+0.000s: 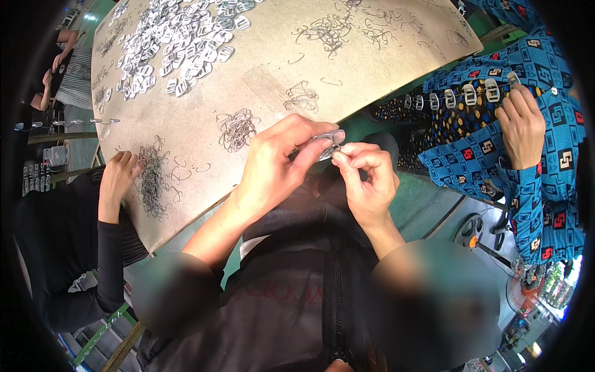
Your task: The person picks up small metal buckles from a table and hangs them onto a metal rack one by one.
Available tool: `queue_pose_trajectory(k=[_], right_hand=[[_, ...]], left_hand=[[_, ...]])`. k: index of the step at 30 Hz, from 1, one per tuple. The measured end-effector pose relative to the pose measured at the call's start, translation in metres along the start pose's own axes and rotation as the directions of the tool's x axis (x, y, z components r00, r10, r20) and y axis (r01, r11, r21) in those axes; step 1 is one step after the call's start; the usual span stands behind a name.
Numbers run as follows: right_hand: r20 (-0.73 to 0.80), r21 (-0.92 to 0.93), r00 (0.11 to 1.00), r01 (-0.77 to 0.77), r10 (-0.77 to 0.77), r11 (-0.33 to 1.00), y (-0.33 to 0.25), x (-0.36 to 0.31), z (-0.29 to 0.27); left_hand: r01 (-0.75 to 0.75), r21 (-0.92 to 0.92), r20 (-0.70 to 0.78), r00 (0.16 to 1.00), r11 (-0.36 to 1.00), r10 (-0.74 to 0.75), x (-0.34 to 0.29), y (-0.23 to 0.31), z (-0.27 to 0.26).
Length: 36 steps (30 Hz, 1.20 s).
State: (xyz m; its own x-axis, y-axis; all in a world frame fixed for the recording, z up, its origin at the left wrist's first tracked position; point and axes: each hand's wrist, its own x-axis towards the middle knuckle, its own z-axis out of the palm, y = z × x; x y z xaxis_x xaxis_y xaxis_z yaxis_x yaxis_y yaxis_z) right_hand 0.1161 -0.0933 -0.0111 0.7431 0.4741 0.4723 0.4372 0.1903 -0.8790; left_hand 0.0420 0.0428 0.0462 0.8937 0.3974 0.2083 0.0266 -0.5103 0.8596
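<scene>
Just past the near edge of the table, my left hand (269,164) is closed on a metal buckle (326,153), mostly covered by thumb and fingers. My right hand (370,180) meets it from the right, thumb and forefinger pinched together at the buckle's side. Whatever the right fingertips grip is too small to make out. Nearest to my left hand on the table are a pile of bent wire hooks (237,129) and a smaller cluster of hooks (302,97).
Many silver buckles (186,46) lie heaped on the brown table (260,80), with more hooks (325,34) beyond. At left, another person's hand (121,170) touches a hook pile (153,180). At right, a co-worker's hand (524,124) holds a strung row of buckles (470,95).
</scene>
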Motion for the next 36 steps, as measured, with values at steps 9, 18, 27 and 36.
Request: queue_pose_trajectory(k=[9, 18, 27, 36], right_hand=[[0.164, -0.325, 0.966, 0.243, -0.199, 0.914, 0.005, 0.004, -0.011], [0.514, -0.452, 0.841, 0.1, 0.167, 0.886, 0.083, 0.12, 0.031], [0.693, -0.623, 0.663, 0.355, 0.282, 0.697, 0.105, 0.156, 0.068], [0.633, -0.57, 0.75, 0.284, 0.192, 0.771, 0.091, 0.141, 0.048]], left_hand=[[-0.059, -0.044, -0.051, 0.997, 0.997, 0.056, -0.015, -0.008, 0.008], [-0.085, -0.023, -0.057, 0.995, 0.996, 0.083, -0.031, -0.022, 0.016], [-0.062, -0.038, -0.055, 0.997, 0.997, 0.06, -0.044, -0.03, 0.016], [-0.015, -0.105, -0.021, 1.0, 0.994, 0.013, -0.049, -0.025, 0.024]])
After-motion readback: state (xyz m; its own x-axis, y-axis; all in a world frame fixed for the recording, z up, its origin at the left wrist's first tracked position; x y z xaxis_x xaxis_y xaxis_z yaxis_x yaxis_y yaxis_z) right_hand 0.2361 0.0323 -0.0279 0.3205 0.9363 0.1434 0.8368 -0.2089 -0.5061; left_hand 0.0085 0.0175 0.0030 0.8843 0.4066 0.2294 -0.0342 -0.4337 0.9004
